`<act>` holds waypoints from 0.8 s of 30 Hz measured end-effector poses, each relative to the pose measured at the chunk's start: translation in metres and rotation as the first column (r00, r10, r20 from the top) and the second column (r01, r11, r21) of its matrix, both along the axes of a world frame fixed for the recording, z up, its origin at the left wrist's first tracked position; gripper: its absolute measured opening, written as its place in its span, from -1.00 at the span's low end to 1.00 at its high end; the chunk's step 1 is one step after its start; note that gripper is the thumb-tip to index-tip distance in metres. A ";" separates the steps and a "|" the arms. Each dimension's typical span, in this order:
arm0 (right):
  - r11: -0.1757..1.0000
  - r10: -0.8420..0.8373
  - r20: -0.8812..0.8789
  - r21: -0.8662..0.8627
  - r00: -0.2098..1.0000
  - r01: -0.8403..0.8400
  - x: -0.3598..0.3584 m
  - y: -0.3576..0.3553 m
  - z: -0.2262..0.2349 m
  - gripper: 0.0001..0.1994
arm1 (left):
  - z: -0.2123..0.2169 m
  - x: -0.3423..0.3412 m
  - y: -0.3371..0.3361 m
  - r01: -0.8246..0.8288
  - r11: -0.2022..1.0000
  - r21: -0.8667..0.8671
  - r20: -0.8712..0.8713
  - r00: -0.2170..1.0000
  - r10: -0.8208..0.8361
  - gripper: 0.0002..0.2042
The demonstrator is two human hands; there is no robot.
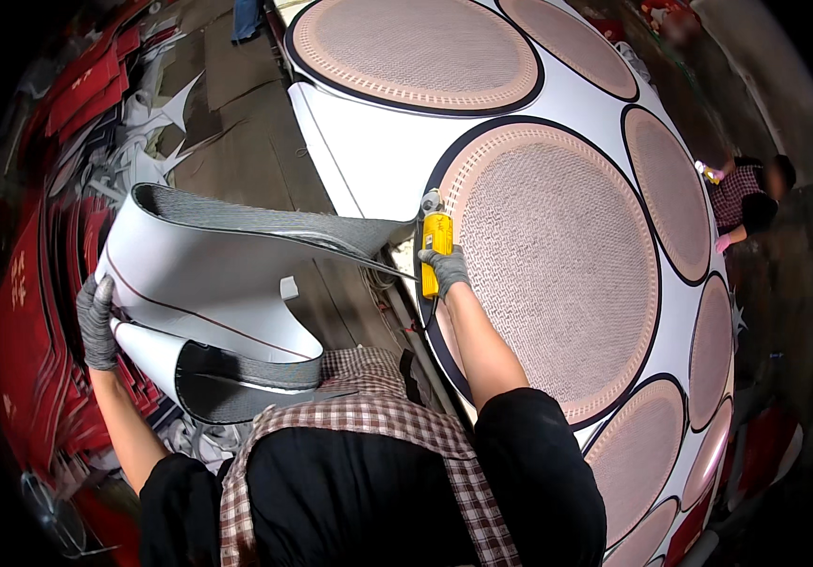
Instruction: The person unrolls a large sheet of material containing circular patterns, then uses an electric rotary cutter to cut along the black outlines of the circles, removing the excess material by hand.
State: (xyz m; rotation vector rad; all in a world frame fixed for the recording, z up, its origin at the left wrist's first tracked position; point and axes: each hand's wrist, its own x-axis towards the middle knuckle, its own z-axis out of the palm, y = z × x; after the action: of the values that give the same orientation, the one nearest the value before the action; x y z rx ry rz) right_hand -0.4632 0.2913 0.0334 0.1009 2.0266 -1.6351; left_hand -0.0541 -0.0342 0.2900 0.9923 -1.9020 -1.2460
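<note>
My right hand [448,268], in a grey glove, grips a yellow hand-held electric cutter [437,234]. The cutter's round metal head rests at the dark left border of a large round mat [553,265], patterned in pinkish beige. My left hand [97,323], gloved too, is out at the far left, its fingers closed on the edge of a white offcut [203,269] with a grey backing. This offcut loops and folds between my hands, and its narrow end runs up to the cutter. Some of the left fingertips are hidden by the sheet.
More round mats [416,52] are printed on the white sheet [335,142] across the table. Red pieces [85,94] and white scraps [146,123] lie heaped at left, by a brown floor [236,142]. A co-worker [746,194] in a checked apron stands across the table.
</note>
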 end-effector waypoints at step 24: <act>0.842 -0.539 -0.017 0.024 0.842 0.539 -0.157 -0.147 -0.016 -0.52 | 0.084 -0.262 -0.448 0.244 0.959 0.144 -0.312 0.931 -0.190 -0.50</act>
State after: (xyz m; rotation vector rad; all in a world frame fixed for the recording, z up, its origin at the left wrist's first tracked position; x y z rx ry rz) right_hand -0.6199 0.1442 0.0176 0.7392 2.1498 -1.9286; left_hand -0.3157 -0.4819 0.3742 0.6464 -1.7198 -1.6218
